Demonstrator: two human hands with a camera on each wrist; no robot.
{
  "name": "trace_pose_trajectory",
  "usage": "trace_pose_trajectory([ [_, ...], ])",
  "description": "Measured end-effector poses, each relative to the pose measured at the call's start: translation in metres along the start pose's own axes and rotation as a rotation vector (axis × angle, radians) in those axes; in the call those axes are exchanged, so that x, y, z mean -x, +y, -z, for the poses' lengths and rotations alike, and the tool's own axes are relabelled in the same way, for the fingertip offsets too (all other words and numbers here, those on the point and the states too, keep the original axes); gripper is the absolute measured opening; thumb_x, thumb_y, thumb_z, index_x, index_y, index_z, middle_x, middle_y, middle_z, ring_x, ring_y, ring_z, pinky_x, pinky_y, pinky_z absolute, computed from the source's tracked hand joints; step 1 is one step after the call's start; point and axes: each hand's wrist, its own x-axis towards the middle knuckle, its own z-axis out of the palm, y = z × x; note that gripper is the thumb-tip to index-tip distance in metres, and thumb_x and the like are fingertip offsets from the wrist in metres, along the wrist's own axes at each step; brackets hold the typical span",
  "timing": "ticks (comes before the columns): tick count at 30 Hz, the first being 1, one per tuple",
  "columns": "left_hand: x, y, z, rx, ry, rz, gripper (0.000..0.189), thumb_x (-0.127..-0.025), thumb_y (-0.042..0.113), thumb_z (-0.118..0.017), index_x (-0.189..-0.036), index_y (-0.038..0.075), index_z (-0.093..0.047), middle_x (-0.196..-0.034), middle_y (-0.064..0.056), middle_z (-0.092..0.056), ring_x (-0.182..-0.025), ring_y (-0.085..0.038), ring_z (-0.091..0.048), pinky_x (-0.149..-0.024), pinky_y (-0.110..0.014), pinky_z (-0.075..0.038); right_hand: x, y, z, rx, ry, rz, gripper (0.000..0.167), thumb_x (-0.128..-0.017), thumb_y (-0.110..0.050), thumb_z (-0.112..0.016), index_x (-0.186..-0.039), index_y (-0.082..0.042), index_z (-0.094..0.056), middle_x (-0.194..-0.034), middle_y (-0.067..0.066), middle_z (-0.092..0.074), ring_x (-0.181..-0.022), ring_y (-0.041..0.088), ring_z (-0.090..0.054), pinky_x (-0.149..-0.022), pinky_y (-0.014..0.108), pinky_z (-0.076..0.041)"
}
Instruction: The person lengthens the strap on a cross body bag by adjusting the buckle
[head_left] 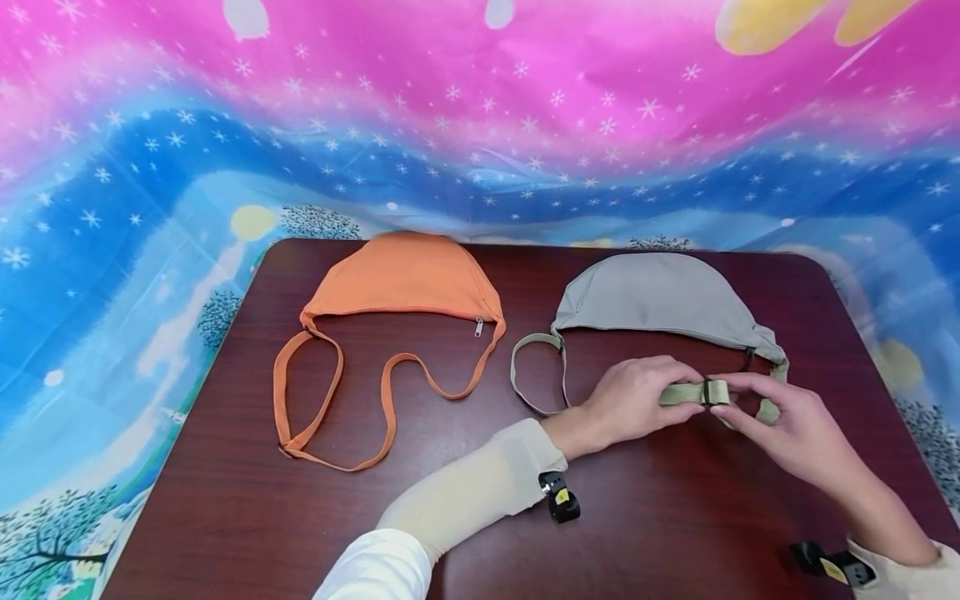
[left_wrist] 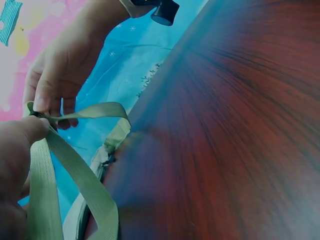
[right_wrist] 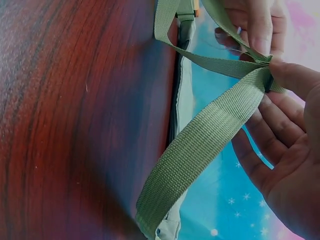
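A grey-green waist bag (head_left: 652, 292) lies at the right of the table, its olive webbing strap (right_wrist: 200, 142) lifted in front of it. My left hand (head_left: 633, 400) pinches the strap just left of a dark slide buckle (head_left: 706, 392). On the buckle's other side, my right hand (head_left: 795, 417) pinches the strap between thumb and fingers. In the right wrist view, strap layers meet at the buckle and one length loops down toward the bag. The left wrist view shows both thumbs close together at the buckle, which is mostly hidden there.
An orange waist bag (head_left: 408, 275) lies at the left of the dark wooden table (head_left: 247, 517), its strap (head_left: 390, 400) looped in front. A patterned pink and blue cloth (head_left: 420, 100) hangs behind the table. Both wrists wear black camera straps.
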Motion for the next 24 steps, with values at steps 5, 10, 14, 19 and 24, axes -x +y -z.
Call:
trace_pose_trajectory([
  [5, 0.0034, -0.0035, -0.0013, 0.011, -0.015, 0.021, 0.04, -0.09, 0.044, -0.078, -0.124, 0.027, -0.067, -0.107, 0.018, -0.066, -0.089, 0.009, -0.056, -0.077, -0.01, -0.043, -0.0004, -0.0001, 0.0012, 0.001, 0.021, -0.011, 0.04, -0.08, -0.002, -0.085, -0.117, -0.012, -0.072, -0.083, -0.015, -0.062, -0.059, 0.003, -0.043, -0.052, 0.023, -0.031],
  [10, 0.0033, -0.0036, -0.0015, 0.043, 0.004, 0.018, 0.031, -0.093, 0.034, -0.075, -0.122, 0.025, -0.068, -0.102, 0.018, -0.067, -0.084, 0.01, -0.054, -0.077, -0.009, -0.043, -0.0007, 0.0002, 0.0009, -0.005, 0.022, -0.007, 0.042, -0.079, -0.002, -0.085, -0.117, -0.013, -0.073, -0.093, -0.02, -0.064, -0.07, 0.0, -0.051, -0.056, 0.021, -0.035],
  [14, 0.0022, -0.0029, -0.0017, 0.09, -0.003, 0.029, 0.024, -0.097, 0.03, -0.071, -0.121, 0.025, -0.068, -0.098, 0.019, -0.068, -0.082, 0.011, -0.053, -0.075, -0.008, -0.042, 0.0004, 0.0017, 0.001, 0.004, 0.024, -0.005, 0.041, -0.079, -0.002, -0.086, -0.117, -0.013, -0.073, -0.096, -0.024, -0.062, -0.069, 0.002, -0.05, -0.054, 0.022, -0.033],
  [19, 0.001, -0.0042, -0.0012, 0.19, -0.011, 0.059, 0.022, -0.1, 0.03, -0.067, -0.121, 0.024, -0.071, -0.099, 0.017, -0.072, -0.086, 0.012, -0.056, -0.079, -0.007, -0.041, 0.001, 0.0038, 0.0024, 0.004, 0.028, 0.005, 0.042, -0.079, -0.001, -0.086, -0.117, -0.014, -0.073, -0.098, -0.027, -0.062, -0.069, 0.003, -0.049, -0.054, 0.023, -0.033],
  [24, -0.003, -0.0054, 0.0006, 0.278, -0.009, 0.077, 0.021, -0.099, 0.026, -0.069, -0.119, 0.021, -0.073, -0.101, 0.012, -0.073, -0.086, 0.012, -0.057, -0.078, -0.005, -0.04, 0.0, 0.0046, 0.0034, 0.0, 0.035, 0.03, 0.044, -0.077, 0.002, -0.086, -0.117, -0.012, -0.074, -0.101, -0.029, -0.062, -0.074, -0.002, -0.051, -0.056, 0.021, -0.035],
])
